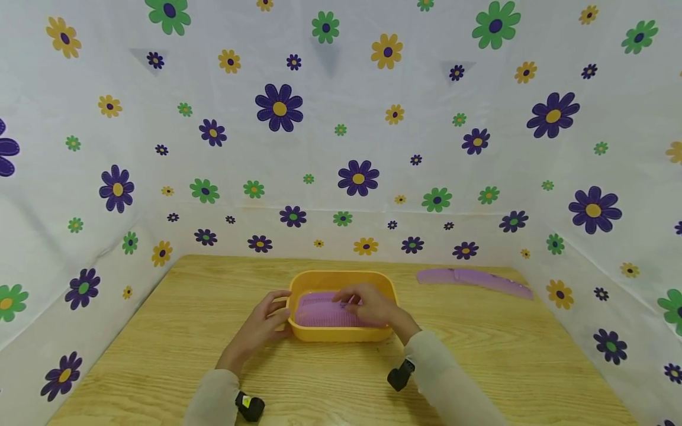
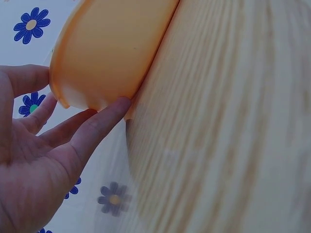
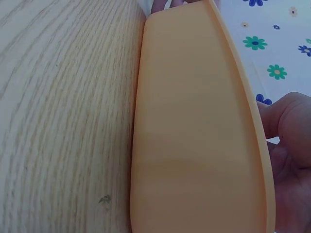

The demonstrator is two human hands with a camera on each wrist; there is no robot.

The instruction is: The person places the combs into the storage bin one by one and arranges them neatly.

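A yellow-orange plastic tub (image 1: pixel 348 335) stands on the wooden table. Purple combs (image 1: pixel 325 316) lie inside it, their teeth showing in rows. My left hand (image 1: pixel 263 322) is at the tub's left end, its extended fingers touching the outer wall; in the left wrist view the thumb (image 2: pixel 104 119) rests low on that wall. My right hand (image 1: pixel 370 305) reaches over the near right rim into the tub, fingers bent down at the combs. Whether it pinches a comb is hidden; in the right wrist view the tub wall (image 3: pixel 194 121) covers the fingertips.
At the table's back right lie more purple combs (image 1: pixel 474 278), end to end or overlapping. White cloth (image 1: pixel 319 148) with printed flowers encloses the back and both sides of the wooden table (image 1: pixel 176 331).
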